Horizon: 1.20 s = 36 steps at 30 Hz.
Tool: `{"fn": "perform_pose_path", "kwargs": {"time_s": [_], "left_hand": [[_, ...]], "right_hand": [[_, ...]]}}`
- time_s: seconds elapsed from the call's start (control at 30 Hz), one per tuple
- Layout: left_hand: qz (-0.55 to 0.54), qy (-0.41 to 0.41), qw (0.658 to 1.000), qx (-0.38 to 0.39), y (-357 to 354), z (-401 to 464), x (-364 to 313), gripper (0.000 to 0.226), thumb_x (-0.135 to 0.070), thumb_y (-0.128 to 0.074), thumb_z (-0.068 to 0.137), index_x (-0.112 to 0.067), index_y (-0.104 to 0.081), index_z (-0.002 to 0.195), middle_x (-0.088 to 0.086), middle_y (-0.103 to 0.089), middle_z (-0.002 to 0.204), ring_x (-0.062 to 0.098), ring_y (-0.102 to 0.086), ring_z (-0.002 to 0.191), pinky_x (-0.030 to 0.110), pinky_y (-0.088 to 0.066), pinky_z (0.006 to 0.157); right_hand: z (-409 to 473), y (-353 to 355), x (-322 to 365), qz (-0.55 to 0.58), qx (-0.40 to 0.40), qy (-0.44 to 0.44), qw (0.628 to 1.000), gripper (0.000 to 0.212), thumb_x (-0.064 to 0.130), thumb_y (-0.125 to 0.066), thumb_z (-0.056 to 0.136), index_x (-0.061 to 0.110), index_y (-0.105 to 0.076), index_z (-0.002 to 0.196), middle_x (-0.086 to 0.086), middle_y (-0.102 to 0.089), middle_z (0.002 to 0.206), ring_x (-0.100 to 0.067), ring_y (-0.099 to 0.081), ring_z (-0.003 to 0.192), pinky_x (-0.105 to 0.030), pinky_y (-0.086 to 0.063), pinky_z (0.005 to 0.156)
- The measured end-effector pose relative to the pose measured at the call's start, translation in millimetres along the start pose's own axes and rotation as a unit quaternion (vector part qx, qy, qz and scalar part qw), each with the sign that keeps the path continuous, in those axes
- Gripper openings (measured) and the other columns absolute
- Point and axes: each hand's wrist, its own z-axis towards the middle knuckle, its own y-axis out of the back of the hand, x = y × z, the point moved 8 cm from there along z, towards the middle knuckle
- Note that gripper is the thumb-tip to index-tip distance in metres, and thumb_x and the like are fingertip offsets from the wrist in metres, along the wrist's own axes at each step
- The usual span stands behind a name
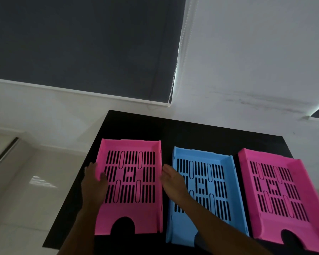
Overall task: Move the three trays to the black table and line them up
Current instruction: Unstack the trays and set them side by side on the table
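Note:
Three slotted plastic trays lie side by side on the black table (191,131). The left pink tray (131,214) sits between my two hands. My left hand (94,183) rests against its left wall, thumb over the rim. My right hand (173,179) is flat beside its right wall, fingers apart, over the left edge of the blue tray (226,162) in the middle. The right pink tray (295,168) lies at the table's right end, slightly turned and running off the frame's bottom right.
The table stands against a white wall (256,61). A dark roller blind (81,43) with a bead chain hangs behind it. Pale glossy floor (35,181) lies to the left of the table.

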Motion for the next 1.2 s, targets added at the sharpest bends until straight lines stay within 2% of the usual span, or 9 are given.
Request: {"fn": "perform_pose_path", "kwargs": {"time_s": [0.17,0.3,0.43,0.53,0.63,0.73,0.83,1.03,1.2], "left_hand": [[-0.011,-0.028,0.994,0.109,-64.8,-47.3,-52.1,0.060,-0.028,-0.053,0.099,-0.015,-0.031,0.153,0.009,-0.033,0.160,0.030,-0.036,0.143,0.049,-0.032,0.115],[-0.005,-0.047,0.973,0.227,-127.5,-91.6,-79.4,0.074,-0.036,-0.054,0.098,-0.016,-0.014,0.157,0.007,-0.020,0.165,0.027,-0.025,0.149,0.043,-0.024,0.117],[-0.022,-0.042,0.959,0.281,-169.2,-114.3,-83.8,0.093,-0.045,-0.061,0.090,-0.030,0.002,0.156,0.007,-0.020,0.165,0.030,-0.029,0.147,0.054,-0.030,0.116],[-0.016,-0.050,0.964,0.261,-183.8,-117.7,-81.2,0.095,-0.032,-0.063,0.092,-0.028,0.007,0.156,0.010,-0.018,0.165,0.031,-0.027,0.148,0.054,-0.030,0.116],[-0.003,-0.062,0.968,0.242,-192.0,-121.4,-86.1,0.087,-0.020,-0.058,0.096,-0.020,0.005,0.156,0.015,-0.023,0.163,0.034,-0.036,0.144,0.047,-0.033,0.115],[0.013,-0.072,0.973,0.219,-194.4,-124.8,-90.0,0.079,-0.015,-0.055,0.098,-0.015,-0.003,0.158,0.025,-0.059,0.133,0.023,-0.072,0.097,0.030,-0.059,0.085],[0.023,-0.096,0.975,0.200,-196.6,-133.6,-94.2,0.068,-0.013,-0.053,0.099,-0.014,-0.016,0.157,0.001,-0.050,0.057,0.001,-0.037,0.034,0.013,-0.040,0.036],[0.040,-0.110,0.977,0.177,-200.4,-141.5,-97.9,0.061,-0.018,-0.052,0.099,-0.015,-0.024,0.154,-0.006,-0.035,0.048,0.003,-0.026,0.029,0.013,-0.032,0.031],[0.048,-0.106,0.979,0.166,-202.4,-143.5,-97.9,0.060,-0.020,-0.051,0.100,-0.014,-0.025,0.154,-0.004,-0.037,0.048,0.003,-0.030,0.035,0.013,-0.033,0.030]], "right_hand": [[-10.5,73.3,-7.3,-0.047,-0.107,0.021,0.993,0.039,0.012,-0.056,0.101,0.011,-0.056,0.140,-0.003,-0.067,0.133,-0.011,-0.064,0.115,-0.023,-0.052,0.099],[-36.1,155.1,-36.8,-0.117,-0.235,0.003,0.965,0.036,0.015,-0.057,0.100,0.011,-0.059,0.136,-0.001,-0.064,0.131,-0.017,-0.061,0.123,-0.034,-0.050,0.106],[-65.3,230.4,-97.0,-0.162,-0.324,-0.070,0.929,0.042,0.047,-0.058,0.089,0.023,-0.054,0.123,-0.001,-0.062,0.118,-0.019,-0.064,0.106,-0.047,-0.060,0.089],[-75.7,246.2,-144.5,-0.150,-0.286,-0.119,0.939,0.091,0.071,-0.061,0.078,0.024,-0.030,0.150,-0.005,-0.043,0.153,-0.030,-0.047,0.138,-0.061,-0.047,0.106],[-82.2,238.2,-156.5,-0.142,-0.220,-0.122,0.957,0.107,0.056,-0.073,0.080,0.025,-0.010,0.160,0.001,-0.019,0.168,-0.028,-0.026,0.152,-0.059,-0.031,0.118],[-83.7,244.0,-172.5,-0.141,-0.215,-0.125,0.958,0.090,0.055,-0.071,0.078,0.030,-0.029,0.153,0.001,-0.047,0.154,-0.026,-0.050,0.139,-0.059,-0.048,0.107],[-91.9,239.8,-157.2,-0.153,-0.199,-0.107,0.962,0.060,0.037,-0.070,0.089,0.031,-0.044,0.142,0.006,-0.064,0.134,-0.018,-0.063,0.123,-0.052,-0.055,0.101],[-101.2,238.2,-146.9,-0.181,-0.191,-0.090,0.961,0.034,0.024,-0.057,0.101,0.023,-0.051,0.134,0.008,-0.068,0.111,-0.011,-0.070,0.097,-0.035,-0.060,0.091],[-103.9,241.0,-150.1,-0.230,-0.203,-0.096,0.947,0.006,0.028,-0.055,0.102,0.025,-0.053,0.105,0.015,-0.055,0.080,0.002,-0.057,0.068,-0.013,-0.050,0.062]]}}
